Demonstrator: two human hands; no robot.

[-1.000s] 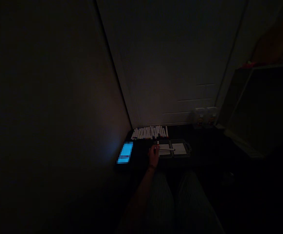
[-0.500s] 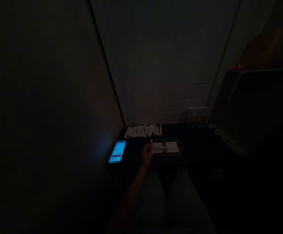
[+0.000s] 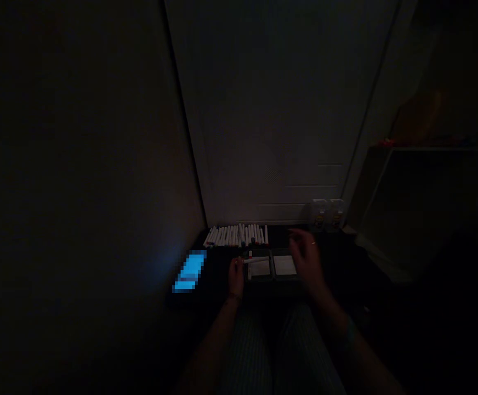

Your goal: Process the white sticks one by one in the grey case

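Note:
In dim light, my left hand (image 3: pixel 235 274) is closed round one end of a white marker (image 3: pixel 256 260), which points right across an open plastic case (image 3: pixel 272 265). Pale sheets lie inside the case's left and right halves. Another white marker (image 3: pixel 250 270) stands lengthwise at the case's left side, close to my left fingers. Over the right edge of the case hovers my right hand (image 3: pixel 306 253), its fingers bent and apart; I see nothing held in it. A ring shows on one finger.
Several white markers (image 3: pixel 234 236) lie in a row along the back of the dark tabletop. A glowing phone screen (image 3: pixel 189 271) is at the left. Two clear containers (image 3: pixel 327 214) stand back right. A cabinet (image 3: pixel 424 192) rises on the right.
My right hand has come into view from the right and is over the case's right side. My left hand still holds the marker. The camera's view has shifted slightly.

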